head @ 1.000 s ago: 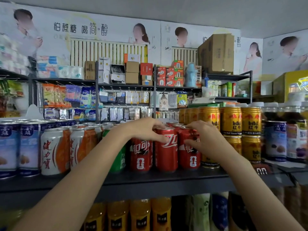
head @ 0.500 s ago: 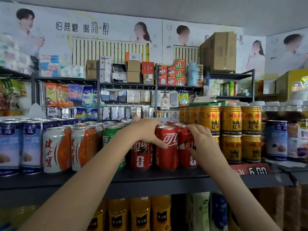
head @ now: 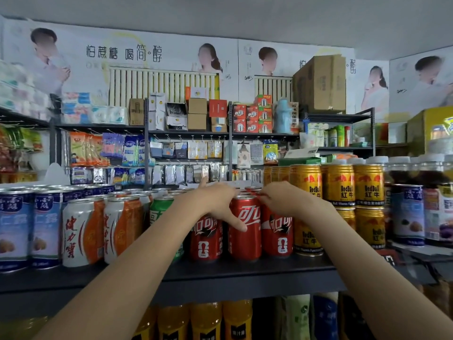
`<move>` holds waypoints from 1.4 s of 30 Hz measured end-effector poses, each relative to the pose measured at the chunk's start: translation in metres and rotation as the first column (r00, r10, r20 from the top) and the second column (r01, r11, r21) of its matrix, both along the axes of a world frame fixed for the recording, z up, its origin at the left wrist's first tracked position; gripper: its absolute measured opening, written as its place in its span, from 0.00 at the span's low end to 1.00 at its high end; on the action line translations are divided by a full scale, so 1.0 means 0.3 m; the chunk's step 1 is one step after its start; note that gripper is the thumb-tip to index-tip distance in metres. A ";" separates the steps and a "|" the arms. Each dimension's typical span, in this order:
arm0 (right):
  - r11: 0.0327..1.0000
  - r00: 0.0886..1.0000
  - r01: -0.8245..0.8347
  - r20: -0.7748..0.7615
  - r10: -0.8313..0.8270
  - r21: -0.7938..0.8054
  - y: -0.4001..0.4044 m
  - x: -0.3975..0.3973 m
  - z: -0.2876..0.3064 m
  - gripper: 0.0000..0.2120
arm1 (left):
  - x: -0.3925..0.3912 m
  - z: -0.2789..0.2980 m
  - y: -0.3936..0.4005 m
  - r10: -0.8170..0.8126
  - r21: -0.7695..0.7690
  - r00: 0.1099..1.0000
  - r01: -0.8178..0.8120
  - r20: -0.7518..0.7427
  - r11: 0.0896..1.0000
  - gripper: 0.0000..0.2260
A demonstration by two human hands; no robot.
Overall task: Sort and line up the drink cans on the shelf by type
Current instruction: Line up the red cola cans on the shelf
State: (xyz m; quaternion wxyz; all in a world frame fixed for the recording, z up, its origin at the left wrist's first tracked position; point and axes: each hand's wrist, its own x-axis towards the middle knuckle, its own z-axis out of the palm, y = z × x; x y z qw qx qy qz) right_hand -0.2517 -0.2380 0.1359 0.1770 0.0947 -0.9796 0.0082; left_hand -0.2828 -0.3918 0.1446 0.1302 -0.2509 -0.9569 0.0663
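Three red cola cans stand side by side at the front of the dark shelf (head: 245, 268). My left hand (head: 218, 204) lies over the top of the left red can (head: 206, 236), and its thumb reaches down across the front of the middle red can (head: 245, 231). My right hand (head: 286, 200) curls over the top of the right red can (head: 277, 231). More red cans stand behind them, mostly hidden by my hands. A green can (head: 159, 209) stands just left, half hidden by my left forearm.
White-and-orange cans (head: 81, 231) and blue-and-white cans (head: 44, 227) fill the shelf's left side. Gold Red Bull cans (head: 340, 185) are stacked two high on the right, then jars (head: 407, 212). Orange bottles (head: 206, 322) stand on the shelf below.
Both hands have slid a little further back over the tops of the red cans. The right red can now shows more of its label below my right hand.
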 end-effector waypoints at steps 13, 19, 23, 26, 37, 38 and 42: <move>0.992 0.964 -0.057 -0.264 0.026 -0.113 0.066 0.100 -0.147 0.38 | 0.056 -0.104 0.013 -0.069 0.107 0.967 0.098 -0.245 0.989 0.40; 0.978 0.931 -0.061 -0.366 -0.016 -0.198 0.053 0.083 -0.212 0.39 | 0.069 -0.132 0.022 -0.083 0.178 0.944 0.145 -0.318 0.973 0.39; 0.982 0.916 -0.044 -0.400 -0.034 -0.185 0.045 0.075 -0.208 0.36 | 0.063 -0.140 0.022 -0.082 0.167 0.939 0.145 -0.335 0.975 0.41; 0.985 0.914 -0.028 -0.404 -0.044 -0.171 0.041 0.079 -0.210 0.37 | 0.075 -0.153 0.011 -0.084 0.197 0.932 0.161 -0.352 0.967 0.43; 0.933 0.842 -0.246 -0.535 0.071 -0.264 -0.143 0.046 -0.264 0.34 | 0.092 -0.207 -0.277 0.032 0.347 0.941 0.092 -0.336 0.933 0.39; 0.924 0.847 -0.252 -0.527 0.067 -0.289 -0.141 0.045 -0.261 0.36 | 0.088 -0.205 -0.279 0.030 0.345 0.935 0.101 -0.354 0.933 0.38; 0.926 0.881 -0.242 -0.465 0.085 -0.289 -0.110 0.056 -0.235 0.37 | 0.075 -0.201 -0.276 0.034 0.344 0.930 0.101 -0.365 0.933 0.37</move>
